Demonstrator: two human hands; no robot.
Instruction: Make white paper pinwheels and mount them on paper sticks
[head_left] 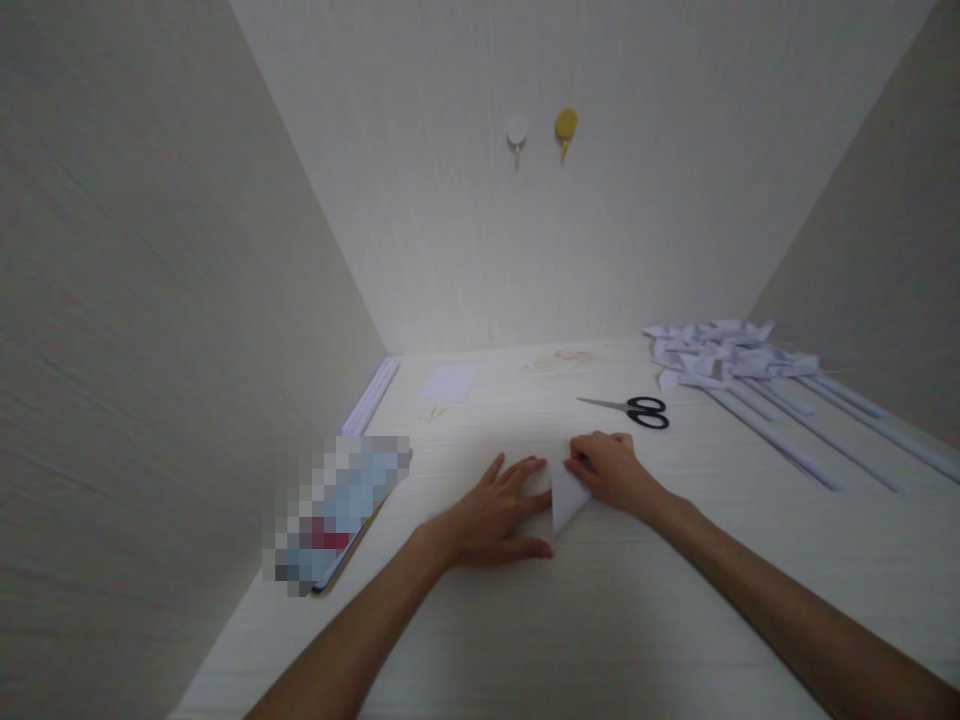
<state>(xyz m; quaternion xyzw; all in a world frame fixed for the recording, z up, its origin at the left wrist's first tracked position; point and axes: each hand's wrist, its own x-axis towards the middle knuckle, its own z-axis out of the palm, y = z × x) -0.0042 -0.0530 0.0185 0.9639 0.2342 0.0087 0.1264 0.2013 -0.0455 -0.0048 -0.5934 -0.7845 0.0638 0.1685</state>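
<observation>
A small white sheet of paper (568, 500), folded into a triangle, lies on the table between my two hands. Fingers spread, my left hand (491, 515) rests flat on the tabletop, its fingertips touching the paper's left edge. On the other side my right hand (606, 468) has its fingers curled and pressed together at the paper's upper right part. The corner under those fingers is hidden. Just beyond the right hand lies a pair of scissors (634, 408) with black handles, blades pointing left.
Several white paper pinwheels (720, 355) on rolled paper sticks are piled at the right. A flat square of paper (448, 383) lies at the back left, near white paper rolls (371, 395). A blurred-out object (345, 520) sits at left. Two hooks (566, 125) are on the wall.
</observation>
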